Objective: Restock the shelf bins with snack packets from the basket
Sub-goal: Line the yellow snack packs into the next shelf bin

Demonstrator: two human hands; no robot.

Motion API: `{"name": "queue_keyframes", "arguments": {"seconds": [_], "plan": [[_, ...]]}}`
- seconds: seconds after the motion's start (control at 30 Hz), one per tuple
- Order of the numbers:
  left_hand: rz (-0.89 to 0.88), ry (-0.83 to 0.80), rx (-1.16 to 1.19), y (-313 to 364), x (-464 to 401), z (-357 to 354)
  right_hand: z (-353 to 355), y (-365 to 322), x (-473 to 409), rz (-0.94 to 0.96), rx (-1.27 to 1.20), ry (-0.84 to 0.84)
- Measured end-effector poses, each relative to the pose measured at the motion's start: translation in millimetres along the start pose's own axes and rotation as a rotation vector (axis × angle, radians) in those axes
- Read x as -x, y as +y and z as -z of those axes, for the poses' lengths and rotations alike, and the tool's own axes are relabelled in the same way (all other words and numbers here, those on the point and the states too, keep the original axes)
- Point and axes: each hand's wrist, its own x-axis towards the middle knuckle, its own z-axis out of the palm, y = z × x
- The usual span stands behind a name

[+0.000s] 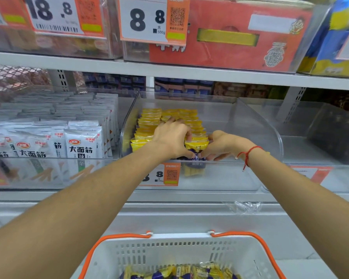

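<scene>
At nine o'clock a clear bin holds white packets point(83, 146) standing in tidy rows. Next to it, near the centre, is the clear bin point(256, 125) being filled; its left half carries rows of yellow packets point(149, 119), and its right half, toward three o'clock, is bare.

The left hand point(170, 135) lies on top of the yellow rows with its fingers bent down over them, pressing them back; the thumb side touches the front packet point(196, 147). The right hand point(222, 144), with a red string on the wrist, holds the same front packet from the right side, fingers curled around its edge. So both hands are setting this packet upright at the front of the row.

At six o'clock the white basket point(181, 252) with orange handles has more yellow and purple packets inside.

I judge the placing step is almost finished. The next move asks to let go gently so the row does not fall, then reach down to the basket for more packets.
</scene>
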Motion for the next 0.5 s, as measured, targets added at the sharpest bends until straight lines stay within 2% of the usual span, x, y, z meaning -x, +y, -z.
{"name": "queue_keyframes", "arguments": {"seconds": [0.13,0.33,0.5], "plan": [[-0.007,-0.026,-0.023,1,-1,5,-9,1,-1,0.029,0.032,0.079],[0.085,0.006,0.18,-7,14,22,-4,2,21,0.019,0.082,0.149],[0.194,0.119,0.392,1,57,47,-5,5,78,0.199,-0.056,0.468]]}}
